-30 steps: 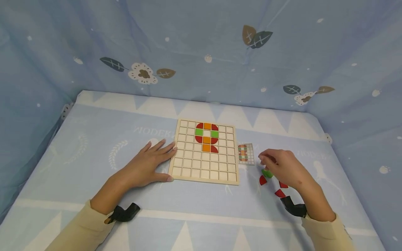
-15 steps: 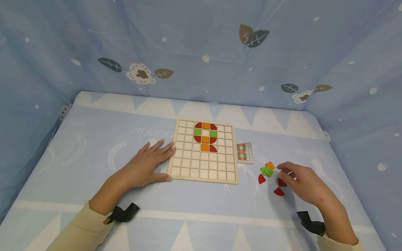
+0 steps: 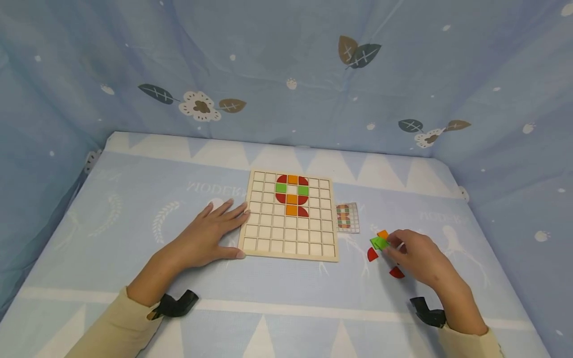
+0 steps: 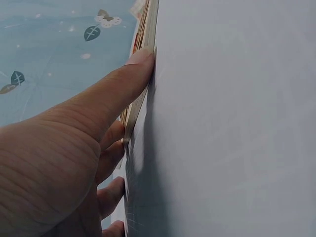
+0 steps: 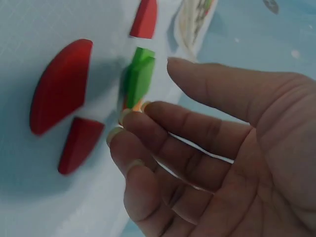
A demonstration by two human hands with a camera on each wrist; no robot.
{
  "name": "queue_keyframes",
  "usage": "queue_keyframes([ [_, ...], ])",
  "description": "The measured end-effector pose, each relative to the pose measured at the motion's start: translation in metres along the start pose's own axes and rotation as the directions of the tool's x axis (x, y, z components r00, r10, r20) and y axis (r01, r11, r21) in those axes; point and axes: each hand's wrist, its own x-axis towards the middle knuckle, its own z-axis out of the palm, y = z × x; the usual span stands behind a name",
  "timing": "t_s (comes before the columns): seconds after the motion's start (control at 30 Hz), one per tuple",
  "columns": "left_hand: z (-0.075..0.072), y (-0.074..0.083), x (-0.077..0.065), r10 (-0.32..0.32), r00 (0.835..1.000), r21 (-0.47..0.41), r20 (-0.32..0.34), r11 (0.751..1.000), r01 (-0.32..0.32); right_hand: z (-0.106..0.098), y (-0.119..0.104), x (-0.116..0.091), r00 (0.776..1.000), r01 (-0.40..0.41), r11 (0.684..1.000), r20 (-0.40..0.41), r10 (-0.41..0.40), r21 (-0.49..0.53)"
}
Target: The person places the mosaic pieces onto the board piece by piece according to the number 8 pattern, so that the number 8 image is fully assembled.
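Note:
A wooden grid board (image 3: 265,232) lies on the table, with red, orange and green tiles set in its upper middle. My left hand (image 3: 197,243) rests along its left edge, fingers spread and thumb at the near corner. To the right, my right hand (image 3: 416,256) hovers with loosely bent fingers over loose tiles. Its fingertips are close to the stacked green tiles (image 5: 140,76), and nothing shows between thumb and fingers. An orange tile (image 3: 382,233) lies partly under the green ones. Red quarter-round tiles (image 3: 372,254) lie around them; one is hidden from the head view by the hand.
A small pattern card (image 3: 353,218) lies against the board's right edge, printed with a red, orange and green figure. A patterned blue cloth (image 3: 291,268) covers the table. Blue curtains (image 3: 268,59) hang behind and at both sides.
My right hand first moved right and nearer to me, uncovering the orange and green tiles, then came back left to the green tiles. The left hand stays on the board.

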Motion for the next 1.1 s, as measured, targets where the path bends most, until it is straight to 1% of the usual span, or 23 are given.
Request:
queue_keyframes([
  [0.2, 0.0, -0.001, 0.002, 0.009, 1.0, 0.007, -0.007, 1.0, -0.009, 0.005, -0.001, 0.009, 0.999, -0.043, 0.999, 0.015, 0.043, -0.019],
  [0.4, 0.0, 0.001, 0.002, 0.001, 1.0, 0.007, -0.003, 1.0, -0.001, 0.006, 0.0, 0.012, 0.995, -0.093, 0.996, 0.037, 0.093, -0.004],
  [0.53, -0.001, 0.001, 0.001, 0.001, 1.0, 0.006, -0.003, 1.0, -0.001, 0.005, 0.001, 0.013, 0.994, -0.101, 0.995, 0.047, 0.1, 0.02],
  [0.7, 0.001, 0.0, 0.0, 0.001, 1.0, 0.001, -0.006, 1.0, -0.001, 0.005, 0.003, 0.012, 0.995, -0.09, 0.994, 0.047, 0.087, 0.054],
  [0.8, 0.002, -0.001, 0.0, 0.001, 1.0, 0.001, -0.008, 1.0, -0.001, 0.004, 0.002, 0.01, 0.998, -0.067, 0.995, 0.01, 0.066, 0.077],
  [0.9, 0.002, -0.002, 0.0, 0.004, 1.0, -0.002, -0.01, 1.0, -0.004, 0.003, -0.002, 0.009, 0.997, -0.028, 0.994, -0.071, 0.035, 0.102],
  [1.0, 0.002, -0.002, 0.0, 0.009, 1.0, -0.004, -0.012, 1.0, -0.009, 0.001, -0.008, 0.009, 0.989, 0.031, 0.992, -0.149, -0.012, 0.125],
  [1.1, 0.003, -0.002, 0.001, 0.013, 1.0, -0.004, -0.015, 1.0, -0.013, 0.001, -0.016, 0.011, 0.98, 0.093, 0.987, -0.188, -0.066, 0.134],
])
